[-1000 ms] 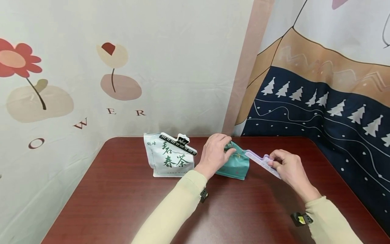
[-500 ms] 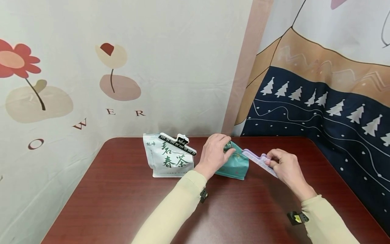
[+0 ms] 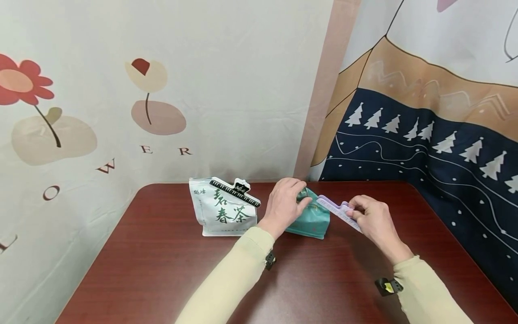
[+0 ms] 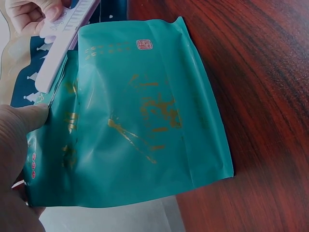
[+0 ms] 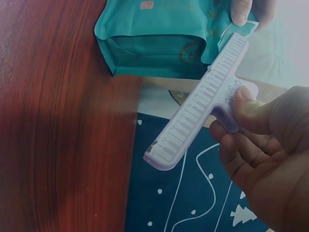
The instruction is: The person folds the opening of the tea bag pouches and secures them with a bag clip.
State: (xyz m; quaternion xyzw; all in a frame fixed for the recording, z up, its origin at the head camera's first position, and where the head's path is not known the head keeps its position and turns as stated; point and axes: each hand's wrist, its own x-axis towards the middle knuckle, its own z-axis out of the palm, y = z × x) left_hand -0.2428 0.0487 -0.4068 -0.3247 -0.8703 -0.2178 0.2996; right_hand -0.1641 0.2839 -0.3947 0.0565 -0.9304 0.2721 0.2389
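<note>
A green tea bag [image 3: 309, 220] with gold print stands near the back of the table, its top folded over. My left hand [image 3: 283, 204] grips that folded top, thumb in front; in the left wrist view the thumb [image 4: 29, 118] presses on the fold. Between thumb and fingers my right hand [image 3: 374, 220] pinches the handle of a lilac sealing clip [image 5: 203, 104] with a piano-key pattern. The far end of the clip lies right at the bag's folded edge, overlapping it in the right wrist view. Whether its jaws have the edge between them I cannot tell.
To the left stands a white tea bag [image 3: 228, 220] with green characters, and a black piano-key clip [image 3: 234, 192] sits slanted across its top. The reddish-brown table [image 3: 162, 270] ends at a printed cloth [image 3: 243, 112] behind and at the right.
My right hand has moved left with the lilac clip, bringing the clip's end to the green bag's folded edge. The left hand has kept its grip on the bag.
</note>
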